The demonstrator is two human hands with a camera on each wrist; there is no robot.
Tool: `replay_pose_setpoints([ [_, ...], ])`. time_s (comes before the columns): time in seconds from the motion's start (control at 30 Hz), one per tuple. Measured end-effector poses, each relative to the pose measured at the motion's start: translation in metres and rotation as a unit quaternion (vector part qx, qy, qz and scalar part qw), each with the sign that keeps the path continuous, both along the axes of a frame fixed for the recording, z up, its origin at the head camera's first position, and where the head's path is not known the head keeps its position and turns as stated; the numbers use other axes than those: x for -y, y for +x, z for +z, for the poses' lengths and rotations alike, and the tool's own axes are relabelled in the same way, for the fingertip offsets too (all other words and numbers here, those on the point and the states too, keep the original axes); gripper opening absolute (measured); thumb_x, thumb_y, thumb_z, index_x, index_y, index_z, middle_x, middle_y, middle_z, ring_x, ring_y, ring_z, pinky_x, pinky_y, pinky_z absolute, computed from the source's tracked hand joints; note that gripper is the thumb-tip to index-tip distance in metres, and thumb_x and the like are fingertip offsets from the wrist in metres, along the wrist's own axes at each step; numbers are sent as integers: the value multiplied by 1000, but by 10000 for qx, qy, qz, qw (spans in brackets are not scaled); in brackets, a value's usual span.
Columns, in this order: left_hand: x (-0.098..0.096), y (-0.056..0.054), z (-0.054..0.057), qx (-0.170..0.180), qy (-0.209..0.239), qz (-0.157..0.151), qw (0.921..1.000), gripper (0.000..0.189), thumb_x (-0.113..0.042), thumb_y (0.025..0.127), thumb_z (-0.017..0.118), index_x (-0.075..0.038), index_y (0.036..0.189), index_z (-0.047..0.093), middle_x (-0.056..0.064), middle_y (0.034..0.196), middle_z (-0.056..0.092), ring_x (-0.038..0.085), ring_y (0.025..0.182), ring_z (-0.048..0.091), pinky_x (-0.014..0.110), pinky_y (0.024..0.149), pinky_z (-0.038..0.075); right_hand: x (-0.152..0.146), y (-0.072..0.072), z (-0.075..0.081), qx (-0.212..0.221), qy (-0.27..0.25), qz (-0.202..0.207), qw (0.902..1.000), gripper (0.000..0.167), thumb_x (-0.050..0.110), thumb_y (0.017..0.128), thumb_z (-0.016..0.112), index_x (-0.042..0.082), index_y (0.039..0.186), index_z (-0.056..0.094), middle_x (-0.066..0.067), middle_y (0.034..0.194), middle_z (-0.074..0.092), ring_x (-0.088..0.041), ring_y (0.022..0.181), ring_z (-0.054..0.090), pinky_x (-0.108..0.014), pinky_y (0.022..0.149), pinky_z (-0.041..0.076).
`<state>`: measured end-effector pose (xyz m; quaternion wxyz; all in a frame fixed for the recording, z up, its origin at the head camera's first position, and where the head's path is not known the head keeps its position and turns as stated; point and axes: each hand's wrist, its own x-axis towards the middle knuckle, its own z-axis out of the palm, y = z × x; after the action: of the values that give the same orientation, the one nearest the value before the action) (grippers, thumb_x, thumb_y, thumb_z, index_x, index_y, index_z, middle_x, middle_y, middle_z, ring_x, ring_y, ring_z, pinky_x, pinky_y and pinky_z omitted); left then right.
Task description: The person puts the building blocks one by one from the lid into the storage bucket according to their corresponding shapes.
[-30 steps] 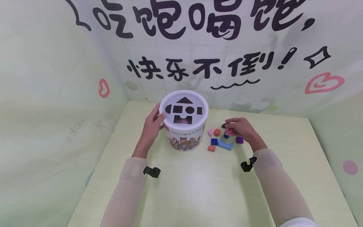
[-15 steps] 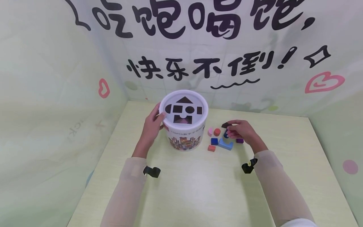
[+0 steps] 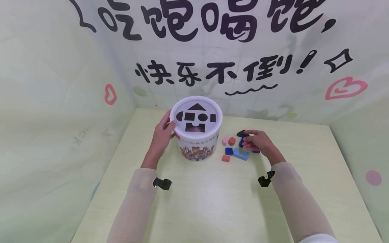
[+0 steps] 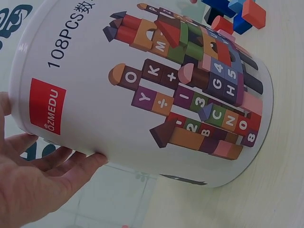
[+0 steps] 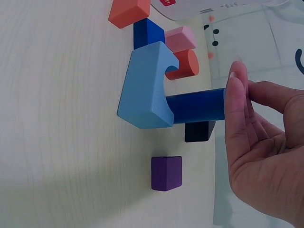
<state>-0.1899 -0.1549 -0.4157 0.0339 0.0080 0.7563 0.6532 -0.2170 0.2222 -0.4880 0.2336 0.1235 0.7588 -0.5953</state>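
Surface: one pale wood-grain table (image 3: 200, 206), softly shining at the middle. Room: a white printed backdrop (image 3: 212, 50) behind, with two lines of black Chinese lettering, a wavy underline, a four-pointed star and a pink heart (image 3: 346, 88); pale greenish panels to either side, the left one wrinkled.

Bucket (image 3: 199, 148), one, white, printed, upright near the table's far edge. My left hand (image 3: 161, 136) is spread wide at its upper side, thumb and fingers curving round it.

My right hand (image 3: 261, 143) is at the top of a dark blue cylinder (image 5: 197, 105), fingers nearly straight; I cannot tell whether they grip it.

Head view only: the white lid (image 3: 211, 107), cut with triangle, half-round, square, circle, narrow rectangle and arch, pink showing below the last.

Left wrist view: red OZMEDU label (image 4: 47, 107), "108PCS" and pictured block towers, with my fingertips against the wall.

Right wrist view: the light blue arch block (image 5: 146, 90), hiding the cylinder's lower end; a black block (image 5: 199, 132) behind; a purple block (image 5: 166, 172), mostly covered by my hand from above; also a dark blue cube (image 5: 148, 34), pink block (image 5: 180, 39), red cylinder (image 5: 184, 65) and red-orange rectangular block (image 5: 129, 12).
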Motion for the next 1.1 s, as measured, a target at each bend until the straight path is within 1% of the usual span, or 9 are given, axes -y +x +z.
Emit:
replay_pose_setpoints([
  [0.1, -2, 5, 8, -16, -20, 10, 10000, 54, -24, 102, 48, -22, 154, 31, 15, 148, 44, 33, 127, 51, 52, 102, 48, -1, -1, -4, 70, -40, -33, 10000, 53, 10, 98, 54, 5, 148, 38, -1, 73, 68, -11, 61, 67, -31, 70, 62],
  [0.2, -3, 7, 11, -33, -28, 13, 10000, 54, -23, 102, 48, -22, 154, 32, 15, 148, 43, 33, 128, 50, 52, 102, 47, -2, -2, -6, 129, -18, -43, 9999, 53, 10, 99, 54, 6, 149, 37, -1, 73, 68, -12, 61, 67, -31, 70, 62],
  [0.27, -3, 7, 10, -31, -29, 13, 10000, 54, -24, 102, 47, -22, 154, 32, 14, 148, 43, 33, 128, 50, 52, 101, 48, -2, -2, -7, 150, 34, -25, 9999, 53, 11, 99, 53, 6, 149, 36, -1, 73, 68, -12, 62, 68, -31, 71, 62],
  [0.33, -3, 6, 9, -37, -47, 14, 10000, 54, -24, 102, 48, -23, 154, 32, 15, 148, 43, 33, 127, 51, 53, 101, 48, -2, -2, -8, 168, 87, -24, 9998, 53, 11, 99, 53, 6, 149, 36, -1, 74, 68, -12, 63, 68, -31, 72, 62],
  [0.57, 3, -8, -14, -55, -2, 25, 10000, 53, -28, 102, 49, -32, 152, 32, 10, 149, 43, 31, 128, 50, 53, 99, 49, -1, -2, -13, 187, 144, -5, 9997, 52, 11, 99, 54, 4, 148, 38, -1, 73, 68, -12, 63, 68, -28, 69, 61],
  [0.63, 4, -9, -18, -66, 9, 26, 10000, 52, -30, 102, 50, -36, 151, 33, 8, 149, 43, 30, 128, 51, 52, 99, 49, -1, -1, -14, 188, 124, 20, 9997, 53, 11, 99, 55, 3, 148, 37, -1, 73, 68, -11, 63, 68, -28, 69, 61],
  [0.77, 4, -10, -21, -126, -13, 30, 9999, 50, -35, 101, 51, -41, 148, 36, 6, 148, 46, 28, 126, 52, 52, 99, 50, 0, -1, -15, 195, 112, 21, 9997, 52, 10, 99, 55, 2, 147, 38, -1, 72, 69, -11, 62, 67, -28, 68, 61],
  [0.9, 4, -9, -22, -222, -44, 62, 9997, 50, -37, 100, 52, -42, 148, 37, 7, 147, 47, 28, 126, 53, 51, 98, 51, 1, -2, -14, 163, 146, 62, 9997, 52, 10, 98, 55, 1, 146, 38, -1, 72, 69, -11, 63, 67, -28, 68, 61],
  [1.1, 3, -9, -22, -265, -29, 87, 9996, 51, -37, 100, 51, -40, 148, 37, 7, 148, 46, 29, 126, 52, 52, 98, 50, 1, -2, -14, 124, 253, 133, 9995, 52, 11, 98, 57, 1, 146, 39, -1, 74, 70, -12, 64, 68, -28, 70, 61],
])
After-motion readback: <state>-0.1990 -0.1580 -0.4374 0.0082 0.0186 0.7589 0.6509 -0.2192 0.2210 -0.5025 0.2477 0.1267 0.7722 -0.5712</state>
